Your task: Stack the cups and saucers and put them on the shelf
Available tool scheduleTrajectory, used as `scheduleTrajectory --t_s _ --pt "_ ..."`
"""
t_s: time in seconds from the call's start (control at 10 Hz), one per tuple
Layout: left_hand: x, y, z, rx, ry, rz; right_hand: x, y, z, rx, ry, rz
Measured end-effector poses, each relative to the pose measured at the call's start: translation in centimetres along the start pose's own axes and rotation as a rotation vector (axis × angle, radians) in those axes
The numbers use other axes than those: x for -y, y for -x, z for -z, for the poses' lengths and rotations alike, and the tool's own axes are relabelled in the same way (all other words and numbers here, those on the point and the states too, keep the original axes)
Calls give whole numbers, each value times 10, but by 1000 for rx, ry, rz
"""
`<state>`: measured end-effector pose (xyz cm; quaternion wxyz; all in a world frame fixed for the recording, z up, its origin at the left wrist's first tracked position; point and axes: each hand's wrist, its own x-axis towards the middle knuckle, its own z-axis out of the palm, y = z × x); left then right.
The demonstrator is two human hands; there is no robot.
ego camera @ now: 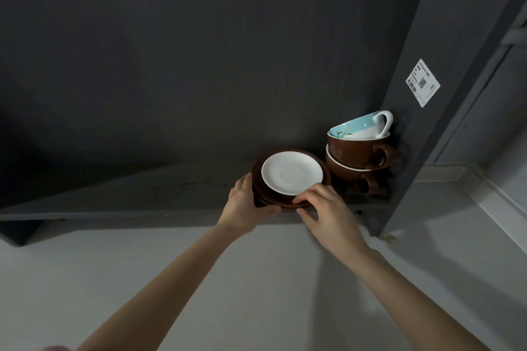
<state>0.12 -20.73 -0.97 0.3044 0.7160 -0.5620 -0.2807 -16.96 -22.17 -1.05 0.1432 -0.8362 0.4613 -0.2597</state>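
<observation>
A white saucer (292,172) lies on top of a stack of brown saucers (258,168) at the front of the dark grey shelf (142,194). My left hand (245,205) grips the stack's left and lower edge. My right hand (328,208) holds its front right edge, fingers touching the white saucer's rim. To the right, in the shelf's corner, stands a stack of cups: two brown cups (356,152) with a tilted light blue cup (362,127) nested on top, handles pointing right.
The shelf's dark side panel (427,71) rises just right of the cups and carries a white label (422,82). A dark back wall (199,51) closes the shelf behind. Below the shelf is a pale wall (256,279).
</observation>
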Motion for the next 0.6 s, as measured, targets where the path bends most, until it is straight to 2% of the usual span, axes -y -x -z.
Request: scheduleTrajectory --t_s 0.1,0.2,0.4,0.5,0.6 --pt "-3 -1 5 60 -19 -2 7 -5 8 86 45 -33" --pt "-10 1 14 179 -116 -15 21 -14 22 254 120 -100" --pt "-45 29 60 503 -563 -85 58 -30 58 698 269 -200" --pt "-71 44 95 631 -722 -79 90 -37 88 805 400 -172" --pt "-92 62 130 644 -726 -100 121 -37 122 823 467 -133"
